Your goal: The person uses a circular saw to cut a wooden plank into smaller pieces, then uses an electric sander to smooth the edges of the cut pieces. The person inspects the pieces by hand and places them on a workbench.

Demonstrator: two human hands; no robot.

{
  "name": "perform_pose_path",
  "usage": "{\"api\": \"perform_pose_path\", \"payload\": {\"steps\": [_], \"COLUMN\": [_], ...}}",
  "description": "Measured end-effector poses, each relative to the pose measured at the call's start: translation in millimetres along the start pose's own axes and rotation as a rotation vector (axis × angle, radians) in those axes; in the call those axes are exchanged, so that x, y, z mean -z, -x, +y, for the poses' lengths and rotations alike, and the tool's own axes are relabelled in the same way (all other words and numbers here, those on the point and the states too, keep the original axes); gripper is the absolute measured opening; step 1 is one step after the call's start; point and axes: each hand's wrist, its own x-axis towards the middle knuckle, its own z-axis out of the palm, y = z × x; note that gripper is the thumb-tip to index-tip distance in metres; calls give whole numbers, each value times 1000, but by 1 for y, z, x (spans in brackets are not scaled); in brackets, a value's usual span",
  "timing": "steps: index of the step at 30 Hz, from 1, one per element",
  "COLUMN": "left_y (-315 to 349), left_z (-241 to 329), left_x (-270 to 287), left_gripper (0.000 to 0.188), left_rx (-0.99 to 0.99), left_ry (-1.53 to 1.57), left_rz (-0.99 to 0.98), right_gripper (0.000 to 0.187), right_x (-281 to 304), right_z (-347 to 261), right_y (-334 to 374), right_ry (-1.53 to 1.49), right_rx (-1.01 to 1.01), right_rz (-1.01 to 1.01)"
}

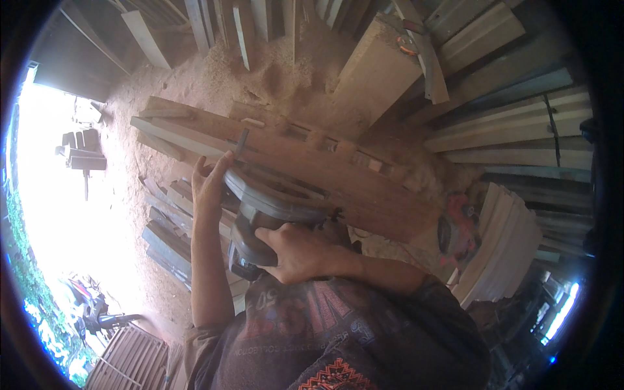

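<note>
A grey power saw (270,198), which looks like a circular saw, sits over the near edge of a long wooden bench or plank (338,172) dusted with sawdust. My right hand (299,250) is wrapped round its rear handle, close to my body. My left hand (211,182) is at the saw's front left end, thumb and fingers apart, near a short metal bar (242,141) sticking up there. Whether its fingertips touch the saw I cannot tell. Under the saw runs a pale board (179,134) along the bench. The blade is hidden.
A red power tool (458,224) lies at the bench's right end, beside stacked pale boards (504,244). Offcuts (166,237) lie left of my body. More planks (513,130) lean at the right and far side. A tape measure (407,45) rests on a wide board. Sawdust covers the floor.
</note>
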Motion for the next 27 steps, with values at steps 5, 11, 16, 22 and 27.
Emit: {"api": "perform_pose_path", "payload": {"steps": [5,11,16,22,27], "left_y": [-5,-4,-4,-10,-13], "left_z": [-7,-11,-10,-18,-24], "left_x": [1,2,5,12,16], "left_gripper": [124,124,112,120,118], "left_rx": [-1,-8,-3,-34,-38], "left_ry": [-12,6,16,-1,42], "left_rz": [2,-4,-33,-42,-57], "right_gripper": [37,45,44,44,43], "right_x": [-8,-12,-13,-15,-16], "right_z": [7,12,13,10,9], "right_y": [-1,-6,-9,-11,-13], "right_ry": [20,-11,-15,-29,-28], "right_rx": [74,64,92,97,86], "right_rz": [100,41,59,68,70]}}
